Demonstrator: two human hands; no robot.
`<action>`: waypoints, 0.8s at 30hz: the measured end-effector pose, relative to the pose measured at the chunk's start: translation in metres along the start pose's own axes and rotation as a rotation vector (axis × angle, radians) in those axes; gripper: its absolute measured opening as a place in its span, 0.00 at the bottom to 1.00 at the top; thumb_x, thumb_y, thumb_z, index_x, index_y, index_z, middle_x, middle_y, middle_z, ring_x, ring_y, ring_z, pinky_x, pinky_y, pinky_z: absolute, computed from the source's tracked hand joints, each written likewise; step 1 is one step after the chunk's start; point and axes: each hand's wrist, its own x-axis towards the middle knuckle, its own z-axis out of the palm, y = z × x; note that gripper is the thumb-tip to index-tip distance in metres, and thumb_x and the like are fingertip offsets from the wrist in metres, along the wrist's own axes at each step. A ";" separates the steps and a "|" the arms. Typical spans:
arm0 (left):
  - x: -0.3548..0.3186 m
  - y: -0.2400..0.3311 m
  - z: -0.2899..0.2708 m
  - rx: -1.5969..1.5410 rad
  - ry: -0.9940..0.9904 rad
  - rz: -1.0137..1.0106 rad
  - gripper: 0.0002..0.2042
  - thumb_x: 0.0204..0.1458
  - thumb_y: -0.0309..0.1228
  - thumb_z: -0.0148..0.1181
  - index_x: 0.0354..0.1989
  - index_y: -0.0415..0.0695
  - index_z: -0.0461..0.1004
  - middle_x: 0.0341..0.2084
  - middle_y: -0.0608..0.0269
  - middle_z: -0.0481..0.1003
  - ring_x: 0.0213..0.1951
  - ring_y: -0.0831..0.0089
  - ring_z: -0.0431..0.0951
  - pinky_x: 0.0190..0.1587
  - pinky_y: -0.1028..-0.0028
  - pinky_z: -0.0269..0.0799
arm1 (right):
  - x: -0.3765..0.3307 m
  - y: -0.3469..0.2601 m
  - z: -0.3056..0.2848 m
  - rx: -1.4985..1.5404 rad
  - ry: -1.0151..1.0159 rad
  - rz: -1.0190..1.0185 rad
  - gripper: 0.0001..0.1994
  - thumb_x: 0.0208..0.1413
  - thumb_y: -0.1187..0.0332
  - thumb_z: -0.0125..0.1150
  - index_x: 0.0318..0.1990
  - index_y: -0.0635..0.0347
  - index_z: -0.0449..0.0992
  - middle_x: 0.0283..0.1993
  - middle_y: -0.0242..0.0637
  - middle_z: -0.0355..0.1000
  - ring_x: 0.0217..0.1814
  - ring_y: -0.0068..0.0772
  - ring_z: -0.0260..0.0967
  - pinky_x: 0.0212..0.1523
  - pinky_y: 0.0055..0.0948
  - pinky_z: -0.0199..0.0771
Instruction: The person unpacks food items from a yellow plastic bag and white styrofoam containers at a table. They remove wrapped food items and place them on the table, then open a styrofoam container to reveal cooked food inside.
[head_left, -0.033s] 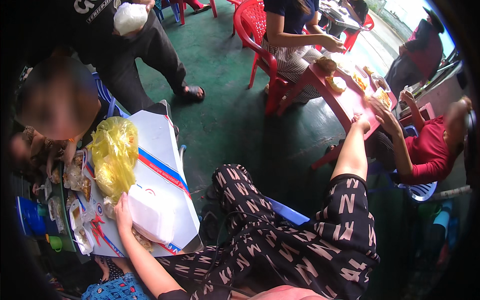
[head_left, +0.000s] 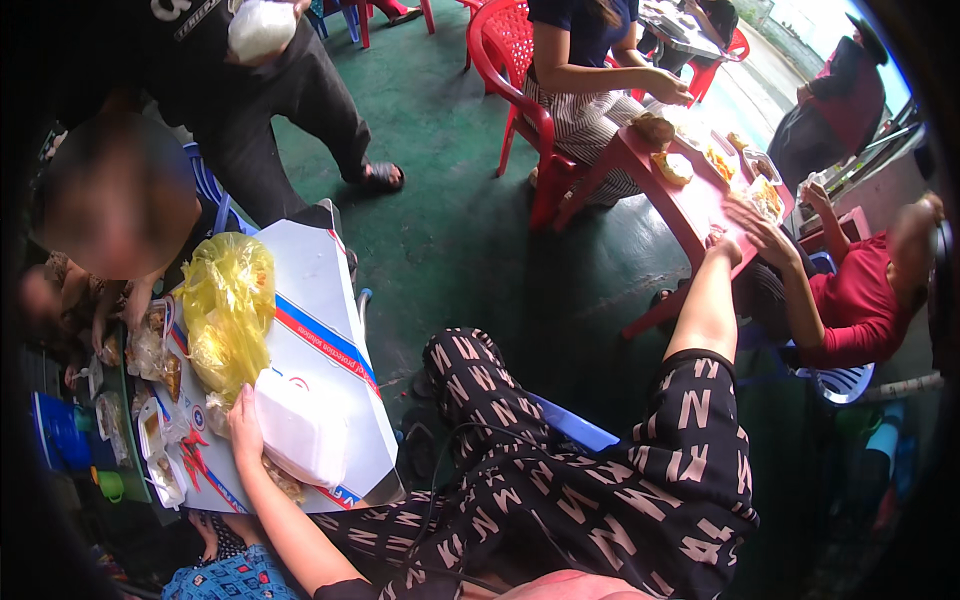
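My left hand (head_left: 245, 432) lies along the left side of a white foam takeaway box (head_left: 302, 430), fingers stretched out and touching it. The lidded box rests on a white folding table (head_left: 325, 305) with blue and red stripes. Just beyond it lies a yellow plastic bag (head_left: 228, 300) with something inside. Far to the right, my right hand (head_left: 722, 246) reaches to the near edge of a pink table (head_left: 690, 205), its fingers curled together; anything in them is too small to make out. Close beside it is the hand (head_left: 765, 232) of a person in red.
Bread rolls (head_left: 673, 168) and food trays (head_left: 765, 195) stand on the pink table. A person in dark trousers (head_left: 320, 120) stands ahead with a white bag (head_left: 262, 32). Red chairs (head_left: 505, 50) are beyond. Open foam trays (head_left: 160, 450) lie at the far left.
The standing person's foot and white bag have shifted slightly. The hand of the person in red has moved a little left, toward my right hand. My left hand stays on the box.
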 end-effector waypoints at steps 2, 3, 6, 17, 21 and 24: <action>0.005 -0.006 -0.001 0.015 -0.017 0.016 0.29 0.60 0.48 0.39 0.51 0.28 0.67 0.50 0.42 0.70 0.54 0.56 0.69 0.57 0.69 0.59 | 0.006 0.001 -0.010 0.084 0.011 0.007 0.10 0.44 0.70 0.61 0.29 0.71 0.74 0.22 0.41 0.73 0.17 0.33 0.70 0.16 0.33 0.73; 0.006 -0.008 -0.001 0.010 -0.028 0.013 0.29 0.60 0.48 0.39 0.51 0.28 0.67 0.50 0.41 0.70 0.54 0.56 0.68 0.57 0.69 0.59 | 0.008 0.001 -0.011 0.119 0.016 0.008 0.10 0.44 0.70 0.61 0.28 0.71 0.73 0.22 0.42 0.73 0.17 0.33 0.70 0.17 0.33 0.74; 0.003 -0.005 -0.002 -0.037 -0.073 -0.021 0.29 0.60 0.48 0.39 0.50 0.29 0.68 0.50 0.42 0.69 0.54 0.55 0.68 0.57 0.68 0.59 | 0.009 0.004 -0.013 0.193 0.034 0.005 0.10 0.43 0.70 0.60 0.28 0.72 0.72 0.23 0.43 0.72 0.18 0.35 0.70 0.18 0.33 0.74; -0.011 0.007 0.002 0.171 0.071 -0.004 0.27 0.59 0.51 0.37 0.48 0.42 0.74 0.50 0.55 0.71 0.54 0.59 0.66 0.60 0.68 0.54 | -0.076 0.114 0.010 0.107 0.087 -0.283 0.07 0.40 0.70 0.56 0.26 0.64 0.76 0.25 0.40 0.73 0.24 0.33 0.68 0.23 0.31 0.69; -0.012 0.014 -0.001 0.147 0.136 0.046 0.25 0.57 0.51 0.44 0.42 0.40 0.76 0.43 0.54 0.75 0.48 0.56 0.72 0.54 0.66 0.62 | -0.223 0.152 0.031 0.155 -0.627 -0.275 0.07 0.51 0.73 0.53 0.38 0.62 0.71 0.30 0.32 0.68 0.27 0.25 0.64 0.27 0.23 0.67; -0.020 0.010 0.000 0.090 0.278 0.141 0.20 0.55 0.47 0.50 0.37 0.39 0.76 0.38 0.54 0.76 0.41 0.56 0.75 0.46 0.66 0.68 | -0.365 0.150 0.011 0.135 -1.140 -0.315 0.07 0.53 0.74 0.54 0.39 0.63 0.71 0.34 0.32 0.68 0.34 0.21 0.63 0.35 0.20 0.65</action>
